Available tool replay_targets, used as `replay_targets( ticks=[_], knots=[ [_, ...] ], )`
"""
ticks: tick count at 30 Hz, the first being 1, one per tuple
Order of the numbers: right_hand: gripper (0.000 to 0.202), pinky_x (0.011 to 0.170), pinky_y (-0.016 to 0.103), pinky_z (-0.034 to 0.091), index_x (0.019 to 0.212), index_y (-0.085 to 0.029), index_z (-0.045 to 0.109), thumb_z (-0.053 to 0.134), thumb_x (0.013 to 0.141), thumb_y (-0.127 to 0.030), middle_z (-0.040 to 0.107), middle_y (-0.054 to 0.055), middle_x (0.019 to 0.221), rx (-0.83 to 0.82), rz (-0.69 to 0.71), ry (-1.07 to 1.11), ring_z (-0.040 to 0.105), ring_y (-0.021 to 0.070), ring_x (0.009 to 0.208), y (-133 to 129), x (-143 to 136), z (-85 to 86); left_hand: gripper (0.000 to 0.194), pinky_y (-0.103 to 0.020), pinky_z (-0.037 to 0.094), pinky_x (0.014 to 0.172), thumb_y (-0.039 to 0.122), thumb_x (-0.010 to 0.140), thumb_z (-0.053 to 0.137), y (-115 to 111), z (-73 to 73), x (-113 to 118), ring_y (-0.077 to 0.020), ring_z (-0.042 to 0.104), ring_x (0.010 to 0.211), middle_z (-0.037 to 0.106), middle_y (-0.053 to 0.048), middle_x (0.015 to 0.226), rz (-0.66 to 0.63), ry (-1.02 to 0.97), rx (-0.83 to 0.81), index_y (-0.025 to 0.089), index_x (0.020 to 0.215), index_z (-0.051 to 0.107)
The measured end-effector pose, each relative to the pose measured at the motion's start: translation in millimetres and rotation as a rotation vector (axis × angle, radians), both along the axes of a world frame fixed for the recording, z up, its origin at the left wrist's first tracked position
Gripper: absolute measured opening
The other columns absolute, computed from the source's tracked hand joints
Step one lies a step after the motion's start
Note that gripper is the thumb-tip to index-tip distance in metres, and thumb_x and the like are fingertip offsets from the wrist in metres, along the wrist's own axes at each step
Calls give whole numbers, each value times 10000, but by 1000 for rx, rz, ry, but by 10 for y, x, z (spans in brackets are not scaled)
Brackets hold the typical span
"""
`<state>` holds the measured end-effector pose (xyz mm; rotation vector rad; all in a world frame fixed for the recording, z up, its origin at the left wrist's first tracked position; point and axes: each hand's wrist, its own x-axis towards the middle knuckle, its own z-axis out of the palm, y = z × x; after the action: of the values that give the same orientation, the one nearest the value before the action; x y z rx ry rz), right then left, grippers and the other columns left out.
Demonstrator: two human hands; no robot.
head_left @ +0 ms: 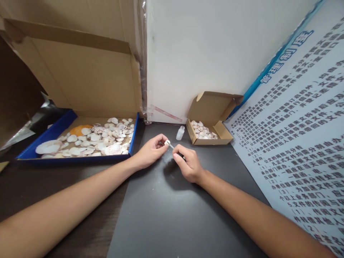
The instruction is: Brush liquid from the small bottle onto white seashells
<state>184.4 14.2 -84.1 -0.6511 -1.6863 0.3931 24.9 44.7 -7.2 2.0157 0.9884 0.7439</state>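
Observation:
My left hand [152, 151] pinches a small white seashell [167, 142] between thumb and fingers, above the grey mat. In my right hand [189, 163] is a thin, light-coloured stick-like tool [171, 146], gripped like a pen. The tool's tip meets the shell or lies just in front of it; I cannot tell which. Just beyond my hands stands a small clear glass vial [180, 133], its mouth uncovered and whitish content inside.
To the left, a blue-sided cardboard box [77, 157] with a raised lid holds many seashells [107, 138]. A smaller cardboard box [215, 142] of shells stands at the right back. A white panel [209, 46] and a printed board [295, 125] bound the grey mat [161, 222].

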Motion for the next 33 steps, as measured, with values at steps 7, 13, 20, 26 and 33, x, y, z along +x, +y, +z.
replay_targets(
  ticks=[7,13,20,26,33],
  knots=[
    [177,589,213,320,755,-180,467,414,915,-235,433,-34,636,15,3,27,395,92,572,-4,2,-5,262,-195,285,491,420,842,584,-3,-1,-5,-73,358,539,417,62,664,1,3,10,186,835,466],
    [186,581,211,315,755,-179,469,418,922,-243,418,-39,624,-13,-46,60,393,90,564,5,6,-11,260,-200,282,497,419,842,584,-12,2,-1,-74,347,524,398,70,631,-2,0,26,190,828,461],
    [182,580,207,314,745,-176,469,422,913,-230,429,-36,629,9,-49,48,397,88,567,4,1,-4,257,-195,274,499,411,843,566,3,-22,0,-70,324,533,399,68,654,-24,11,53,184,825,449],
    [177,586,210,319,742,-177,472,427,905,-232,436,-34,629,25,-28,8,399,89,568,11,-9,-16,250,-203,314,546,405,835,564,-2,-12,0,-83,375,590,430,53,695,-31,29,68,178,826,462],
    [180,589,213,319,743,-176,474,424,903,-242,437,-34,627,32,-50,-16,399,89,564,11,-18,-11,216,-200,287,516,372,847,557,-3,-11,-1,-74,340,546,414,67,648,-37,29,49,176,831,467]
  ],
)
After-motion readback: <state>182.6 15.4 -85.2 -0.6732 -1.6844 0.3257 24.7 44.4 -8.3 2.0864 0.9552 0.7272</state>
